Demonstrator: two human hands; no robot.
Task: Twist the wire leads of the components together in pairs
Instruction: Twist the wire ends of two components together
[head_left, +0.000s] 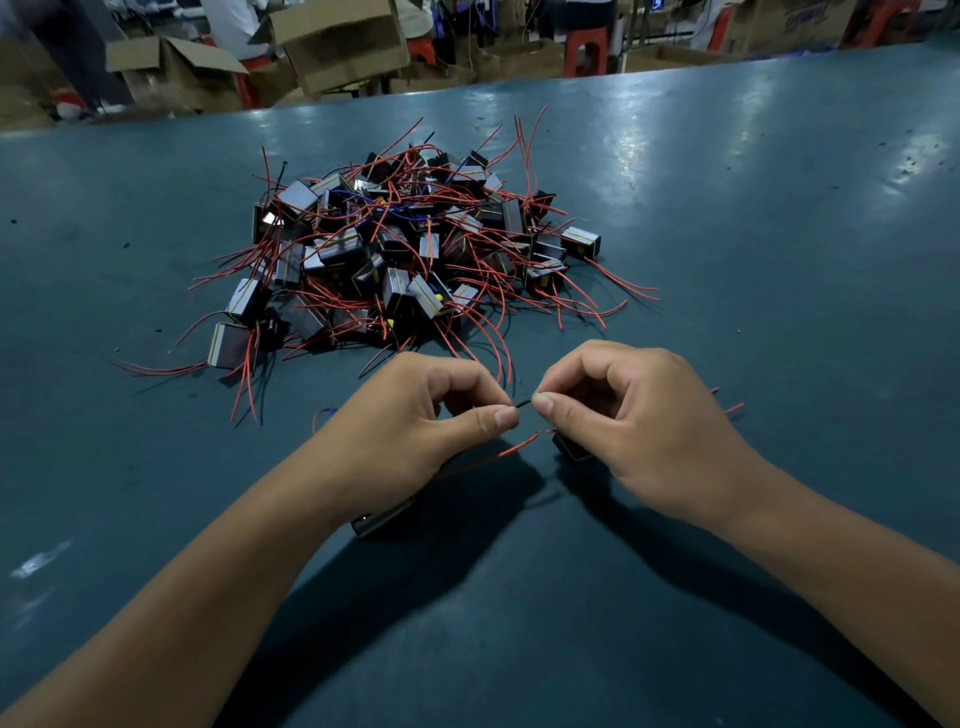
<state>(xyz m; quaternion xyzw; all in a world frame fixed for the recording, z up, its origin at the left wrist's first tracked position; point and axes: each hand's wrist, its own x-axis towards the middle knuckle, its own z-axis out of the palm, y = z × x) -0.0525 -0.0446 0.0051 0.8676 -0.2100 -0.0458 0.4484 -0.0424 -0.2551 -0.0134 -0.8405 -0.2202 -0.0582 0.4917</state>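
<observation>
from the head camera, looking down over a dark teal table (727, 260), both forearms reach in from the bottom edge and the two hands meet near the middle. the left hand (415, 415) has its fingers curled and pinches one end of a thin black wire (524, 402) between thumb and forefinger. the right hand (623, 415) is curled the same way and pinches the other end of that wire, so only a short dark stretch shows between the two thumbs. just below the thumbs a red wire (511, 451) runs loose from under the left hand toward the right hand, its tip close to a small dark block (569, 451) that lies on the table, partly hidden under the right hand. another small block (382, 519) sits under the left wrist, mostly covered by it. whether the black wire belongs to either block cannot be told. beyond the hands, toward the far side of the table, lies a heap of blocks (395, 249), grey and black with yellow edges, tangled in many red wires with a few blue and black ones. red ends from the heap come close to the left hand's knuckles. behind the table's far edge stand open cardboard boxes (337, 41) and red stools (587, 52).
</observation>
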